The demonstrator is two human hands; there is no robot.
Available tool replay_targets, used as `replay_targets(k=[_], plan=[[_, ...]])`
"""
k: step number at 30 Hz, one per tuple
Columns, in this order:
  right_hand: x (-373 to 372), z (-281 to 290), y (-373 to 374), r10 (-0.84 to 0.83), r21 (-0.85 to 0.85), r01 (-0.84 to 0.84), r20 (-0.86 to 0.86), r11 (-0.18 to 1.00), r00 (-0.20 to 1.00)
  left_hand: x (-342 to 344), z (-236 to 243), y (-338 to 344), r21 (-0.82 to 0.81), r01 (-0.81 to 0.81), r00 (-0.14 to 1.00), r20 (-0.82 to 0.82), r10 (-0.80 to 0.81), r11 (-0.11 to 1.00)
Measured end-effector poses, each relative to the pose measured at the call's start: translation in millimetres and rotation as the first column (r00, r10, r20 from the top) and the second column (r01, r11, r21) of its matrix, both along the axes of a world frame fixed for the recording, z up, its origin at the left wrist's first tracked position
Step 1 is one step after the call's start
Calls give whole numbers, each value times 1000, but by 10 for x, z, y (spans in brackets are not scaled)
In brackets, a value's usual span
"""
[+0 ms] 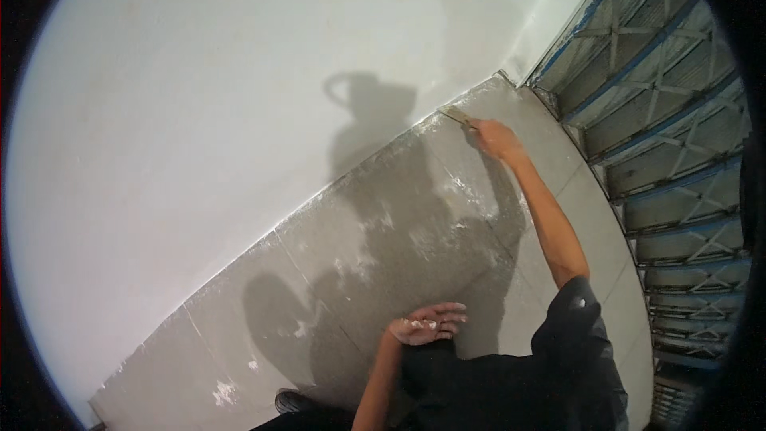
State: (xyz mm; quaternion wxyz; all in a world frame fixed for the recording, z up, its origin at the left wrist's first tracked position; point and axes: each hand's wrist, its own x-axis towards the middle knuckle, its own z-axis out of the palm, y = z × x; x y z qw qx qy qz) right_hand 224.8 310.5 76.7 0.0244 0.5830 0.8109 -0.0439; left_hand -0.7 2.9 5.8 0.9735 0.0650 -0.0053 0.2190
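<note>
Where the white wall (183,128) meets the grey tiled floor (383,223), the entries run as follows, left to right.

Wall: plain white, smooth, filling the left and upper part of the view; it carries the shadow of the person's head and raised arm. No fittings visible on it.

Floor: large grey tiles with thin joints, smeared and spotted with pale dried residue, thickest near the lower left corner and along the wall edge. A dark shoe toe (291,401) shows at the lower edge.

Left hand (427,323): held free above the floor near the lower edge, palm up, fingers loosely spread and slightly curled, holding nothing. White residue coats the palm and fingertips, which likely explains why it is kept clear of the dark clothing.

Right hand (496,140): arm stretched fully forward, fingers closed around the handle of a flat-bladed scraper (457,116). The blade tip lies at the joint of wall and floor, close to the far corner of the floor, angled low as suits working along that seam. Whether the blade touches the wall or the tile cannot be told.

Metal shutter (662,136): grey, latticed, with blue rails, closing the room's right side along the floor's right edge.
</note>
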Motion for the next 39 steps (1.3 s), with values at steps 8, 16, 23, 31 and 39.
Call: replay_targets(k=[8, 16, 23, 31, 39], plan=[[808, -487, 322, -456, -265, 409, -740, 873, 494, 50, -84, -43, -51, -18, 999, 31, 20, 999], [682, -519, 326, -351, -44, 400, -576, 915, 739, 17, -65, -33, -80, -15, 999, 34, 18, 997], [438, -280, 232, -433, -173, 399, -429, 901, 792, -16, -107, -56, -68, -27, 998, 62, 32, 997], [475, -420, 317, -344, -80, 353, -502, 932, 794, 10, -9, -35, -54, -12, 997, -78, 7, 998], [919, -566, 494, -24, 243, 147, -445, 959, 895, 63, -52, -25, -37, 11, 999, -40, -12, 999]])
